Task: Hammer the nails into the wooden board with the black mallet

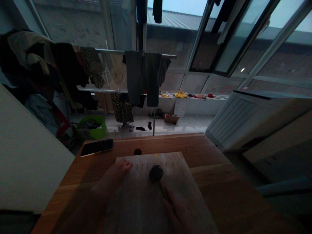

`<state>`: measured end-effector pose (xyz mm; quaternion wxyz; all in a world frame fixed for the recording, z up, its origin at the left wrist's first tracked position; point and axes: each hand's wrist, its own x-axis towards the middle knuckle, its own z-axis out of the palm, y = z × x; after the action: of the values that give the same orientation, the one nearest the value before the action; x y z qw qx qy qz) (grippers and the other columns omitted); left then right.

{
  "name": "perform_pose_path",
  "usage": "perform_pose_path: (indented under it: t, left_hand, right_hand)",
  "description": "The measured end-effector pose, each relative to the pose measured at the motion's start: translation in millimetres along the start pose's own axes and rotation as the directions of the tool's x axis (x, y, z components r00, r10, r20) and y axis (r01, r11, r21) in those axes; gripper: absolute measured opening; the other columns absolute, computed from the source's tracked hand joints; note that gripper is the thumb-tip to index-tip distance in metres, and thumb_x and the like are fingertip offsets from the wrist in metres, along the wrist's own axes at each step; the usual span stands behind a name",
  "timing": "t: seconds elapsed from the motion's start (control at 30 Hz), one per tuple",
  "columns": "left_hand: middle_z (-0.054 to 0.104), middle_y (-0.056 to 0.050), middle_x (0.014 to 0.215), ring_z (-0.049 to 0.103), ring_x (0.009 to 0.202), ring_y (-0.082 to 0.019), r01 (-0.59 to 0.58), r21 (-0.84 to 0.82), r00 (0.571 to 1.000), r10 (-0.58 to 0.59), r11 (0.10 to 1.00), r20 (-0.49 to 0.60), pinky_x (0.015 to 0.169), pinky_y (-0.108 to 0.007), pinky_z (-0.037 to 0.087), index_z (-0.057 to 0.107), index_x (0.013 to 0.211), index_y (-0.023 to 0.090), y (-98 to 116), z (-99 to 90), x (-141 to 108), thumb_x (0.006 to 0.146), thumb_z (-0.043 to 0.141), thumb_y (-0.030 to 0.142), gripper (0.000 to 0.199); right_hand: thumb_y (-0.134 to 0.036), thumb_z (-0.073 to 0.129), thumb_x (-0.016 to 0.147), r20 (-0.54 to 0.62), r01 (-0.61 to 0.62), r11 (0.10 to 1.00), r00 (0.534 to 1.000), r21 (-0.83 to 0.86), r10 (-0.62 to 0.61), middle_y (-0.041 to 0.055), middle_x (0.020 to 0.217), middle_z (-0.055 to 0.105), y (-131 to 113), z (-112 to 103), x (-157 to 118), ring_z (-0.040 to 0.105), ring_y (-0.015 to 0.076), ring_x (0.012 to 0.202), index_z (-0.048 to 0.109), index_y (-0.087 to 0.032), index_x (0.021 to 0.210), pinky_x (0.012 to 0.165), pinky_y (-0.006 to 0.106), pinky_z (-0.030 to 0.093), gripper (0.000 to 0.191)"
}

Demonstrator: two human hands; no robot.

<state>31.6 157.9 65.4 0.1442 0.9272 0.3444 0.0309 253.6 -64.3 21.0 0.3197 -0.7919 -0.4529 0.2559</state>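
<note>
My right hand (174, 208) is closed around the handle of a mallet (156, 174) with a round dark head. The mallet's head hangs over the far part of a wooden board (138, 198), and it hides part of the board behind it. A row of several thin nails (147, 166) stands in the board near its far edge, some of them tilted. At the board's far left corner, my left hand (122, 168) rests with its fingers curled; what they hold, if anything, cannot be made out. The board lies on a brown wooden table (214, 185).
A phone (97, 147) lies at the table's far left, and a dark round spot (137, 151) shows beyond the board. Past the table stand a green basket (98, 126), a clothes rack (112, 51) with hanging clothes and a small cardboard box (171, 119). A white cabinet (234, 120) is at right.
</note>
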Motion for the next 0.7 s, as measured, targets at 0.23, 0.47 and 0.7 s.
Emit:
perform_pose_path:
  t: [0.23,0.47,0.7]
  left_hand:
    - [0.072,-0.009,0.108,0.068,0.103,-0.023,-0.03,-0.223,0.996,0.009,0.974,-0.093,0.092,-0.035,0.051,0.068,0.111,0.019,-8,4.1,11,0.088,0.044,0.003,0.037]
    - [0.077,-0.004,0.091,0.074,0.091,-0.024,0.089,-0.596,0.958,-0.232,0.798,-0.168,0.086,-0.036,0.058,0.066,0.121,0.02,-25,25.4,7,0.083,0.063,0.03,0.04]
    - [0.08,-0.002,0.092,0.076,0.091,-0.024,0.104,-0.699,0.918,-0.339,0.708,-0.207,0.089,-0.037,0.059,0.068,0.112,0.023,-21,40.5,2,0.082,0.066,0.037,0.034]
  right_hand:
    - [-0.045,0.045,0.1,0.182,0.054,0.998,0.982,-0.038,-0.046,0.0055,0.147,0.059,-8,-10,8,0.054,0.0283,0.138,0.056,-0.021,0.147,0.114,0.043,0.048,0.055]
    - [-0.039,0.049,0.098,0.145,0.112,0.992,0.984,-0.056,-0.103,0.0052,0.13,0.073,-27,-14,2,0.069,0.0272,0.12,0.06,-0.028,0.145,0.098,0.035,0.059,0.049]
    - [-0.054,0.051,0.098,0.108,0.159,0.978,0.979,0.134,-0.174,0.0086,0.119,0.076,-29,22,17,0.074,0.0273,0.101,0.062,-0.028,0.141,0.09,0.037,0.06,0.051]
